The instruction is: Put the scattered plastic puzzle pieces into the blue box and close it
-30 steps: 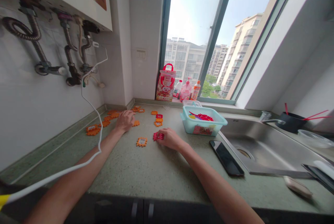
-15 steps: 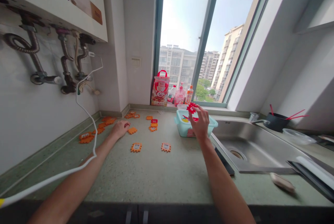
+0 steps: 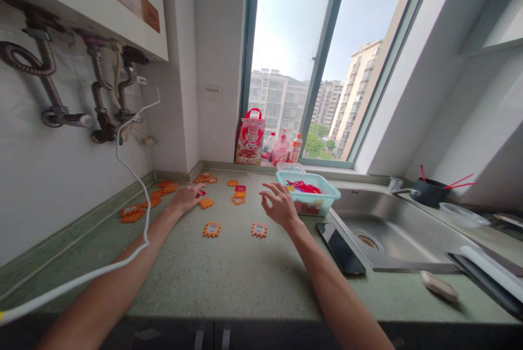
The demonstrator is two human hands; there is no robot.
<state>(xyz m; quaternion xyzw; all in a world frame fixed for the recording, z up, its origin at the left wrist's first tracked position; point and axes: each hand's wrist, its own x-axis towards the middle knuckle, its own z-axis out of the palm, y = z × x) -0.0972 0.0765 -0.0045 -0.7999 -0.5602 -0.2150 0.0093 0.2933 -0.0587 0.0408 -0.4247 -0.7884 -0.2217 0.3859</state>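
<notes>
My left hand (image 3: 188, 197) rests low over the counter at the left, its fingers closed on a red toothed plastic piece (image 3: 202, 193), most of which they hide. An orange toothed tile (image 3: 206, 203) lies just beside those fingertips. My right hand (image 3: 280, 204) is over the counter just left of the light-blue tub (image 3: 324, 206), thumb and forefinger curved and apart, with nothing visible between them. Red pieces (image 3: 304, 187) fill the tub, with some yellow and purple. A red tile (image 3: 241, 189) and an orange tile (image 3: 239, 198) lie between the hands.
Two orange tiles with pale centres, a left one (image 3: 212, 229) and a right one (image 3: 259, 229), lie nearer me. More orange tiles (image 3: 156, 197) line the wall. A white cable (image 3: 141, 255) crosses my left forearm. A phone (image 3: 340, 248) lies by the sink (image 3: 402, 230).
My right hand has moved left and down from above the tub, and the red piece it held is gone from it. Red now shows at my left fingertips.
</notes>
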